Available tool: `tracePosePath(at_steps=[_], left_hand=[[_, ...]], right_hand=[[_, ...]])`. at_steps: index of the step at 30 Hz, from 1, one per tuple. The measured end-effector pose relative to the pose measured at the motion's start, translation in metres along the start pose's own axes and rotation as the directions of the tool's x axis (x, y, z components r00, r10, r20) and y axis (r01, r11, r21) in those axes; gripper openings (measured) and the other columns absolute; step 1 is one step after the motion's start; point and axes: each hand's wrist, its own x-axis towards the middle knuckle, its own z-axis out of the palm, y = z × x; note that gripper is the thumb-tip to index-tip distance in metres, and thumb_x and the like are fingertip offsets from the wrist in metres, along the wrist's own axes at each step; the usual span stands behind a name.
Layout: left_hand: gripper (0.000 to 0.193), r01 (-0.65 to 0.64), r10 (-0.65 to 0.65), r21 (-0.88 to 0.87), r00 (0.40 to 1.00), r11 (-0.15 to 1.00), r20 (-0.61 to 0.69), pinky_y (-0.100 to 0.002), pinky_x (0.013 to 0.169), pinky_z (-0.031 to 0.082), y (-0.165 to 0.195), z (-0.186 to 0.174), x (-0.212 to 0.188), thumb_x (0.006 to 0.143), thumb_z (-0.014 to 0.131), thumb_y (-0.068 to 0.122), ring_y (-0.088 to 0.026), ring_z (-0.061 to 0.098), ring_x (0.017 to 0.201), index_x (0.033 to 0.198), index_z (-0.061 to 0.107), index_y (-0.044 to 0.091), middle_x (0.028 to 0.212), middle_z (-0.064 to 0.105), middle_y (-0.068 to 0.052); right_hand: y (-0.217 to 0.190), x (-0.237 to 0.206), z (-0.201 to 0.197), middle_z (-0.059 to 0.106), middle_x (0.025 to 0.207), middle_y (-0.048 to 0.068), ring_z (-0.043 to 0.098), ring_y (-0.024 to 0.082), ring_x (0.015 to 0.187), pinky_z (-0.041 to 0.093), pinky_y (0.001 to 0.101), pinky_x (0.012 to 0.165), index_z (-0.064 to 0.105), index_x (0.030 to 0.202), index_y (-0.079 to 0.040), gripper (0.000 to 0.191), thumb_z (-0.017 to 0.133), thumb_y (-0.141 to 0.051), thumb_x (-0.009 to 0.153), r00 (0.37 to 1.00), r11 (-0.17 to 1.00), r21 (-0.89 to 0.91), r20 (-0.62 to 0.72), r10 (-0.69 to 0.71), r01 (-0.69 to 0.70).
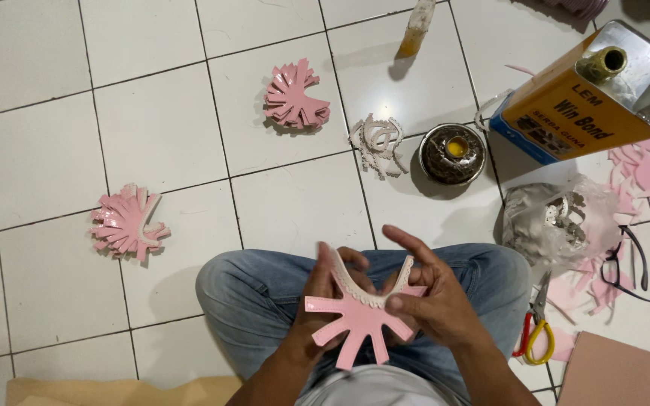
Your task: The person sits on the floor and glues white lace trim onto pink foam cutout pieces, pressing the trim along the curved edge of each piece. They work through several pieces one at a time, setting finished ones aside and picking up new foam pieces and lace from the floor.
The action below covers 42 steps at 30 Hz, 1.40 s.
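Both my hands hold one pink shoe-upper piece with splayed tabs and a white lace-edged inner rim, over my lap in blue jeans. My left hand grips its left arm from behind. My right hand pinches the right side, thumb on the front, fingers spread along the lace trim. A stack of the same pink pieces lies on the white tile floor to my left, and another pink stack lies farther ahead.
A pile of white lace-edged strips sits beside a small round glue pot. A large orange-and-blue glue tin, a plastic bag, scissors with red and yellow handles, pink scraps and a bottle lie right and ahead.
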Motion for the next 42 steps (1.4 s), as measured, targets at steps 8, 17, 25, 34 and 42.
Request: tracePosePath(at_steps=[8, 17, 25, 34, 42], left_hand=[[0.037, -0.286, 0.343, 0.554, 0.939, 0.782, 0.002, -0.03, 0.086, 0.057, -0.001, 0.004, -0.009, 0.093, 0.073, 0.022, -0.013, 0.069, 0.099, 0.121, 0.065, -0.001, 0.108, 0.076, -0.005], [0.019, -0.383, 0.451, 0.569, 0.892, 0.728, 0.024, -0.027, 0.08, 0.054, 0.017, -0.024, -0.008, 0.093, 0.073, 0.003, -0.01, 0.066, 0.088, 0.11, 0.07, -0.005, 0.097, 0.074, -0.008], [0.021, -0.378, 0.504, 0.766, 0.86, 0.521, 0.082, -0.025, 0.079, 0.057, 0.033, -0.011, -0.02, 0.096, 0.071, 0.01, -0.007, 0.067, 0.086, 0.112, 0.07, -0.003, 0.094, 0.075, -0.005], [0.025, -0.372, 0.492, 0.864, 0.853, 0.341, 0.173, -0.028, 0.082, 0.058, 0.027, 0.008, -0.032, 0.095, 0.072, 0.017, -0.01, 0.071, 0.092, 0.112, 0.07, -0.001, 0.096, 0.078, -0.006], [0.024, -0.331, 0.459, 0.884, 0.875, 0.329, 0.156, -0.028, 0.079, 0.059, 0.024, 0.009, -0.034, 0.095, 0.072, 0.018, -0.009, 0.071, 0.091, 0.112, 0.072, 0.001, 0.095, 0.08, -0.006]], right_hand=[[0.007, 0.013, 0.005, 0.078, 0.095, 0.01, 0.073, 0.014, 0.083, 0.06, 0.0294, 0.077, 0.035, 0.158, -0.003, 0.083, 0.071, 0.002, 0.082, 0.898, 0.985, -0.147, -0.416, -0.145, 0.091], [0.025, 0.005, -0.005, 0.073, 0.088, 0.012, 0.071, 0.018, 0.084, 0.06, 0.0325, 0.079, 0.04, 0.156, 0.003, 0.077, 0.072, 0.006, 0.086, 0.898, 0.97, -0.195, -0.385, -0.214, 0.147], [0.01, 0.005, 0.017, 0.074, 0.108, 0.008, 0.073, 0.015, 0.102, 0.062, 0.0352, 0.085, 0.033, 0.155, -0.006, 0.085, 0.071, 0.002, 0.08, 0.956, 0.97, -0.241, -0.288, -0.049, -0.023], [0.012, 0.011, 0.02, 0.072, 0.083, 0.011, 0.071, 0.017, 0.078, 0.061, 0.0326, 0.073, 0.028, 0.161, -0.004, 0.096, 0.078, 0.003, 0.079, 0.962, 0.936, -0.353, -0.26, -0.083, -0.015], [0.016, 0.012, 0.023, 0.072, 0.086, 0.013, 0.071, 0.019, 0.08, 0.059, 0.0324, 0.076, 0.033, 0.158, 0.004, 0.091, 0.079, 0.005, 0.08, 0.955, 0.956, -0.292, -0.279, -0.101, 0.016]])
